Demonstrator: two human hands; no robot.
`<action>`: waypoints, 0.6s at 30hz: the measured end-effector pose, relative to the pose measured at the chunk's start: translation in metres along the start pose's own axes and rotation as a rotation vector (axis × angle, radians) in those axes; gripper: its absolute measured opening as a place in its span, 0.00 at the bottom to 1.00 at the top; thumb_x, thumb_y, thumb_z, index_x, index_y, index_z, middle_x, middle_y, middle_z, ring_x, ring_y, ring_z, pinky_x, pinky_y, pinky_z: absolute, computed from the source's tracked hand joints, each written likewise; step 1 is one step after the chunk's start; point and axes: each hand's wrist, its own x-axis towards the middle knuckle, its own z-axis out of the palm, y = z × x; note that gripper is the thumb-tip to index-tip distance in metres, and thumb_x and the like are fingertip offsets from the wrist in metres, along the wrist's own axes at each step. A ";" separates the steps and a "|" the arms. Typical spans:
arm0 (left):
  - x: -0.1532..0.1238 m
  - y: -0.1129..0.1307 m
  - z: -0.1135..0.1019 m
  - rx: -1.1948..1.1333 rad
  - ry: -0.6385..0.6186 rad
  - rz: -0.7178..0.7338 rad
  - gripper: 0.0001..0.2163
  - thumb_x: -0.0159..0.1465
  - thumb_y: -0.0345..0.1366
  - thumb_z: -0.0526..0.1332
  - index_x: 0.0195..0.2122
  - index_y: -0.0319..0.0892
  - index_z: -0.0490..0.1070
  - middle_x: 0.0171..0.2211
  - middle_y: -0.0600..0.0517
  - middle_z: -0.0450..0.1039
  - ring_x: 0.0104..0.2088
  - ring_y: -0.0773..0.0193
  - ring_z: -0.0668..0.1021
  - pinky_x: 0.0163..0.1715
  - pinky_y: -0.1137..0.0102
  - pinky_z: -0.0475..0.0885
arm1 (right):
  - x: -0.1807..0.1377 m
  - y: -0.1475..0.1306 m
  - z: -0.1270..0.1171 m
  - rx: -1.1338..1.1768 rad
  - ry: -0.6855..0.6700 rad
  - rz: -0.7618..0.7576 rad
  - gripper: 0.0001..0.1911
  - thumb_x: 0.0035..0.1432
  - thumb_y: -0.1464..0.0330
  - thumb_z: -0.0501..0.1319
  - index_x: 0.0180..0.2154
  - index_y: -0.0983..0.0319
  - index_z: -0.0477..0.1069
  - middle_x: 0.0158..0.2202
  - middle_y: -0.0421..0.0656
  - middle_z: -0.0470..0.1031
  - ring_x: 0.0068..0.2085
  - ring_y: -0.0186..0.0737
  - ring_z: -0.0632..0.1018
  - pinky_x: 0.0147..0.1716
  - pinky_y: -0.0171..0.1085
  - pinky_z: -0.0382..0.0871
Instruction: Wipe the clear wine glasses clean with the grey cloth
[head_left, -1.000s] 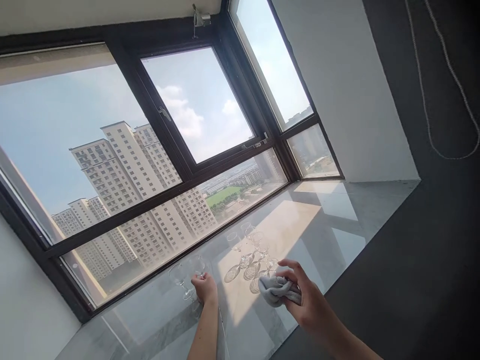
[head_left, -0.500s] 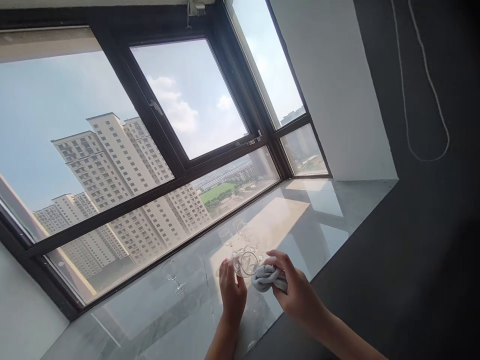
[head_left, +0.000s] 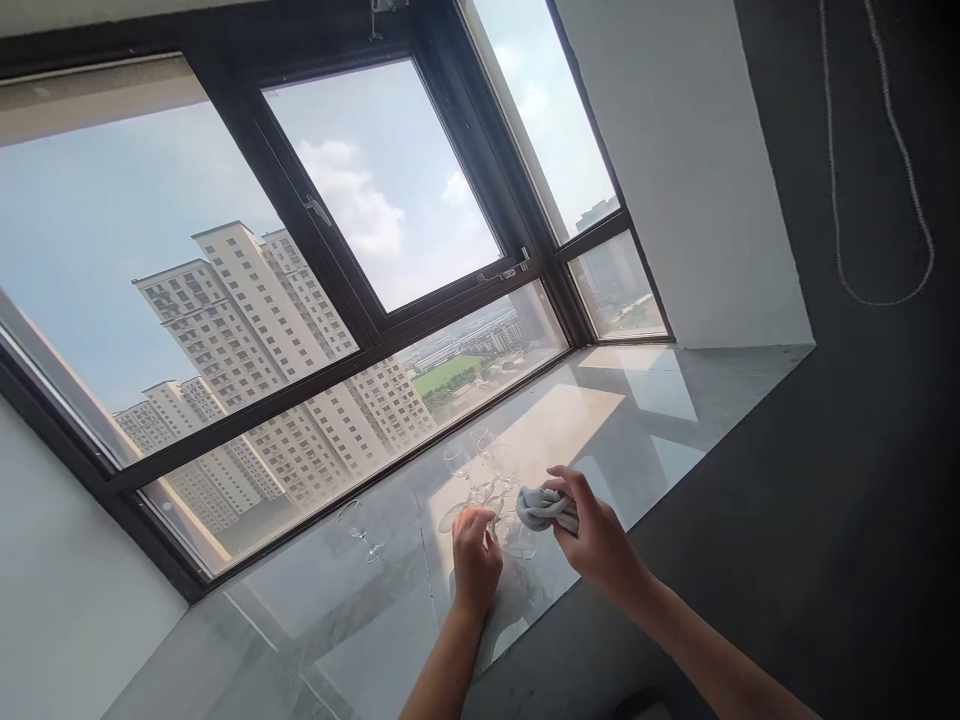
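My left hand (head_left: 477,562) is closed around a clear stemmed glass (head_left: 519,540). The bowl leans over to the right, away from my fingers. My right hand (head_left: 598,540) grips a bunched grey cloth (head_left: 541,508) in its fingertips. The cloth is just above and right of the bowl; whether the two touch, I cannot tell. Right behind my left hand, several clear glasses (head_left: 456,462) stand close together on the sill, partly overlapping. One more stemmed glass (head_left: 363,530) is by itself farther left, close to the window.
Under my hands runs a glossy grey stone windowsill (head_left: 360,640), its front edge slanting up to the right. A dark-framed window (head_left: 315,390) borders it behind. On the right, a looped cord (head_left: 832,200) hangs against a dark wall.
The glass in my left hand has tipped, its rim swinging lower and to the right. My right hand and the cloth have risen slightly away from it. The whole view has shifted a little.
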 end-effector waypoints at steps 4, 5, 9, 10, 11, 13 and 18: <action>0.001 0.004 0.000 -0.090 -0.067 -0.018 0.13 0.62 0.27 0.54 0.41 0.44 0.75 0.40 0.46 0.76 0.44 0.56 0.76 0.47 0.62 0.71 | -0.003 0.017 0.004 -0.025 -0.013 0.043 0.29 0.51 0.76 0.54 0.56 0.58 0.57 0.45 0.46 0.76 0.45 0.43 0.79 0.44 0.39 0.73; 0.001 0.005 0.000 -0.103 -0.091 -0.026 0.13 0.62 0.28 0.54 0.42 0.44 0.76 0.41 0.46 0.76 0.45 0.56 0.76 0.47 0.62 0.71 | -0.004 0.020 0.006 -0.022 -0.019 0.054 0.29 0.51 0.76 0.54 0.56 0.58 0.57 0.44 0.46 0.76 0.44 0.42 0.79 0.43 0.39 0.73; 0.002 0.003 0.001 -0.108 -0.120 -0.058 0.14 0.64 0.30 0.54 0.45 0.44 0.77 0.46 0.45 0.77 0.49 0.54 0.76 0.54 0.57 0.69 | -0.006 0.024 0.010 -0.003 -0.058 0.109 0.31 0.48 0.77 0.54 0.55 0.58 0.58 0.41 0.44 0.77 0.39 0.40 0.79 0.40 0.38 0.72; 0.002 0.003 0.001 -0.099 -0.115 -0.060 0.14 0.64 0.31 0.54 0.46 0.45 0.77 0.46 0.45 0.78 0.50 0.54 0.76 0.56 0.54 0.66 | -0.005 0.024 0.010 0.011 -0.067 0.124 0.31 0.47 0.77 0.54 0.55 0.58 0.59 0.40 0.43 0.77 0.38 0.40 0.78 0.40 0.38 0.71; 0.003 0.002 0.001 -0.089 -0.108 -0.060 0.14 0.64 0.31 0.54 0.47 0.46 0.77 0.47 0.46 0.78 0.51 0.54 0.76 0.59 0.52 0.64 | -0.004 0.023 0.009 0.036 -0.076 0.138 0.31 0.47 0.77 0.54 0.55 0.58 0.59 0.39 0.43 0.77 0.38 0.39 0.78 0.40 0.38 0.71; 0.003 0.003 0.001 -0.074 -0.088 -0.060 0.14 0.65 0.32 0.55 0.46 0.47 0.77 0.46 0.47 0.79 0.50 0.54 0.77 0.61 0.50 0.59 | -0.002 0.019 0.008 0.128 -0.102 0.175 0.31 0.46 0.77 0.56 0.55 0.58 0.59 0.38 0.42 0.76 0.36 0.38 0.77 0.39 0.37 0.70; 0.002 0.002 0.000 -0.197 -0.060 -0.123 0.10 0.64 0.37 0.57 0.40 0.45 0.79 0.39 0.47 0.80 0.42 0.55 0.80 0.50 0.58 0.70 | 0.003 0.004 0.000 0.550 -0.194 0.298 0.32 0.47 0.73 0.59 0.55 0.58 0.57 0.38 0.42 0.76 0.32 0.36 0.75 0.31 0.35 0.71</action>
